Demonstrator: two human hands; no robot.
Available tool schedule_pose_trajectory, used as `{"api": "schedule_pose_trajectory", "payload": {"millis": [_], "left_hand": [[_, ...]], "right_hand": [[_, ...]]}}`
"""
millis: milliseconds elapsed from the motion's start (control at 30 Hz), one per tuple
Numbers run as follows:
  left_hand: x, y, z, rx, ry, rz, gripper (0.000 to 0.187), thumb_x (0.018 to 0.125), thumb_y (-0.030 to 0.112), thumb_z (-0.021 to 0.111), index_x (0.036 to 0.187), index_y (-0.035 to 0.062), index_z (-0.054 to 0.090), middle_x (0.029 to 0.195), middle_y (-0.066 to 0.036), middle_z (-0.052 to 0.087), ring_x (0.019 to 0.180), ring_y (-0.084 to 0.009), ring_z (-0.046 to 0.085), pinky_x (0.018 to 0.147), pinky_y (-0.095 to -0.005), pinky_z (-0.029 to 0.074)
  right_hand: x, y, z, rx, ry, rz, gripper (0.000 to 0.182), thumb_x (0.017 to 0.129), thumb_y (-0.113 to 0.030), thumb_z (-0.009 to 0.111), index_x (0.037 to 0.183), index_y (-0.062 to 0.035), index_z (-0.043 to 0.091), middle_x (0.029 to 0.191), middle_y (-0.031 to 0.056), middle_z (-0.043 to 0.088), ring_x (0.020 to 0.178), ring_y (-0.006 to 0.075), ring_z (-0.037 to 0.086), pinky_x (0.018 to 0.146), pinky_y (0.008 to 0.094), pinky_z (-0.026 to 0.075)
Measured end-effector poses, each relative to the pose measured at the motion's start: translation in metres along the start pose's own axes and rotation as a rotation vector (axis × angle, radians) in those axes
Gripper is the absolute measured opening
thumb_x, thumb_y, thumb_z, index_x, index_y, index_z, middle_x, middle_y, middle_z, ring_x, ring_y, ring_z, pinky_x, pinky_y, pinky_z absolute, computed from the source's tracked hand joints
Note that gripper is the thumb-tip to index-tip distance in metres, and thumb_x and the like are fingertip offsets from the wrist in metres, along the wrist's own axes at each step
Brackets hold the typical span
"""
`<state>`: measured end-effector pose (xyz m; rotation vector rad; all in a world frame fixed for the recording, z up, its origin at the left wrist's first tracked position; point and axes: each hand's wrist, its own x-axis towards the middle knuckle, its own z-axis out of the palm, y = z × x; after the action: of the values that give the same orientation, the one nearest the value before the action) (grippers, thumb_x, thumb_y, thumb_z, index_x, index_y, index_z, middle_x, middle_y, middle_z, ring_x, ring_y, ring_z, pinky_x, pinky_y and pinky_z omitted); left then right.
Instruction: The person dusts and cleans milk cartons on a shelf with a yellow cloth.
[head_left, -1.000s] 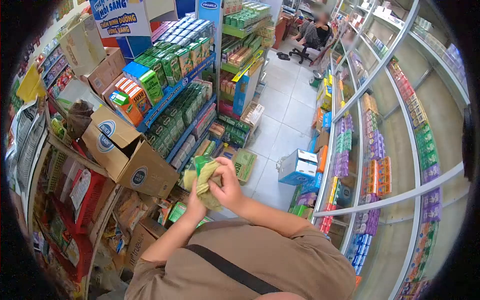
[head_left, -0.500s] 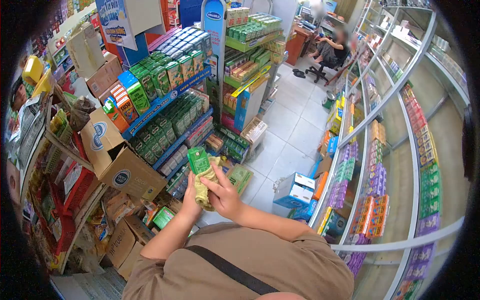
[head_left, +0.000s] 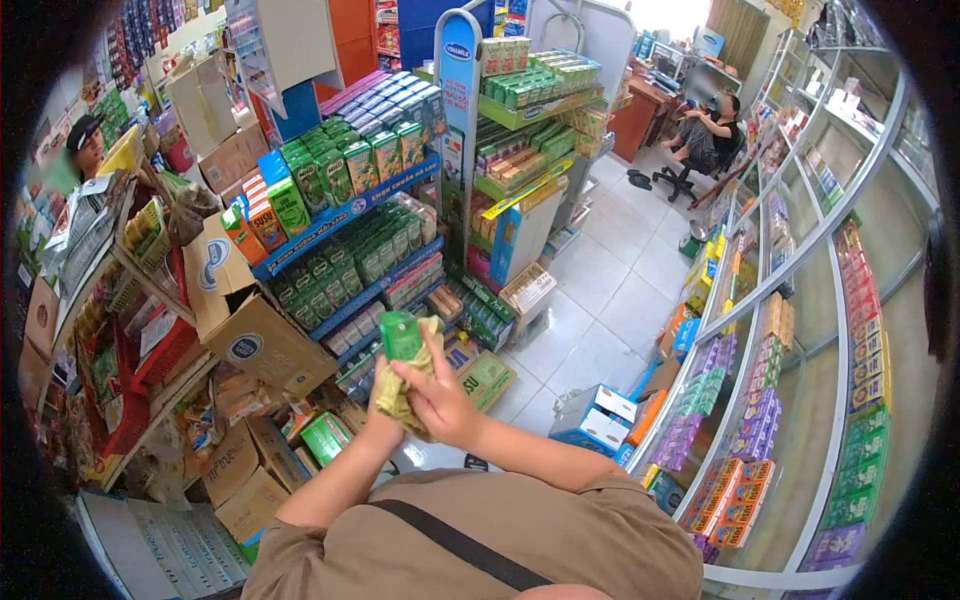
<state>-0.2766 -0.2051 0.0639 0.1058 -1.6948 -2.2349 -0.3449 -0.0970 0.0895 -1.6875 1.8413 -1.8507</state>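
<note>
In front of my chest is a small green drink carton [head_left: 400,335], its top end sticking out of a yellow-green cloth [head_left: 402,402]. My left hand [head_left: 384,388] is closed around the lower part of the carton, its fingers mostly hidden by the cloth. With bent fingers my right hand [head_left: 441,397] presses the cloth against the carton from the right side. The carton's lower end cannot be seen under the cloth.
Left of my hands stand an open cardboard box [head_left: 272,345] and a shelf rack of green cartons [head_left: 345,265]. A glass-fronted cabinet [head_left: 790,345] lines the right. A blue-and-white box [head_left: 592,420] sits on the tiled floor [head_left: 590,335]. One person [head_left: 710,135] sits at the back; another [head_left: 85,150] is at far left.
The view has shifted, and more of the person at far left shows. My right hand and the cloth have shifted slightly on the carton, which stays in my hands.
</note>
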Motion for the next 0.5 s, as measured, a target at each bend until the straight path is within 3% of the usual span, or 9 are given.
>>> {"api": "schedule_pose_trajectory", "payload": {"millis": [33, 133, 267, 400, 500], "left_hand": [[0.003, 0.0, 0.0, -0.205, 0.095, 0.006, 0.039, 0.097, 0.027, 0.029, 0.132, 0.0093, 0.031, 0.127, -0.014, 0.044, 0.112, -0.0261, 0.049, 0.093, -0.0384, 0.043], [0.008, 0.008, 0.001, -0.355, 0.089, 0.045, 0.047, 0.094, 0.033, 0.04, 0.131, 0.0084, 0.022, 0.127, -0.015, 0.041, 0.113, -0.0263, 0.047, 0.094, -0.0387, 0.041], [0.003, 0.026, 0.021, -0.193, 0.083, 0.116, 0.049, 0.095, 0.038, 0.034, 0.133, 0.0089, 0.02, 0.128, -0.014, 0.039, 0.115, -0.0277, 0.045, 0.097, -0.0399, 0.037], [-0.002, 0.032, 0.028, -0.255, 0.1, -0.079, 0.051, 0.096, 0.036, 0.032, 0.137, 0.0081, 0.019, 0.133, -0.012, 0.036, 0.121, -0.0254, 0.04, 0.101, -0.0374, 0.032], [-0.002, 0.033, 0.041, -0.03, 0.118, 0.023, 0.053, 0.096, 0.028, 0.036, 0.14, 0.0083, 0.015, 0.136, -0.011, 0.034, 0.123, -0.023, 0.037, 0.102, -0.036, 0.03]], "right_hand": [[-0.005, 0.001, 0.001, 0.0, -0.012, -0.005, 0.049, 0.081, 0.002, 0.046, 0.127, -0.0131, 0.048, 0.141, 0.0317, 0.011, 0.131, 0.0447, 0.019, 0.104, 0.041, 0.023], [-0.008, 0.005, 0.0, 0.011, -0.05, -0.048, 0.049, 0.081, 0.001, 0.048, 0.127, -0.0132, 0.048, 0.141, 0.0324, 0.012, 0.131, 0.0447, 0.019, 0.104, 0.0415, 0.023], [0.007, 0.003, -0.014, 0.049, -0.056, -0.075, 0.052, 0.081, -0.004, 0.052, 0.132, -0.0128, 0.042, 0.142, 0.0318, 0.008, 0.133, 0.0429, 0.015, 0.105, 0.0409, 0.02], [0.026, 0.001, -0.022, 0.118, -0.034, -0.084, 0.057, 0.081, -0.006, 0.052, 0.136, -0.0113, 0.036, 0.145, 0.0265, 0.004, 0.135, 0.0386, 0.011, 0.106, 0.0391, 0.016], [0.031, 0.0, -0.025, 0.128, 0.018, -0.072, 0.057, 0.081, -0.001, 0.048, 0.136, -0.0107, 0.034, 0.146, 0.0257, 0.003, 0.136, 0.037, 0.01, 0.106, 0.0387, 0.015]]}}
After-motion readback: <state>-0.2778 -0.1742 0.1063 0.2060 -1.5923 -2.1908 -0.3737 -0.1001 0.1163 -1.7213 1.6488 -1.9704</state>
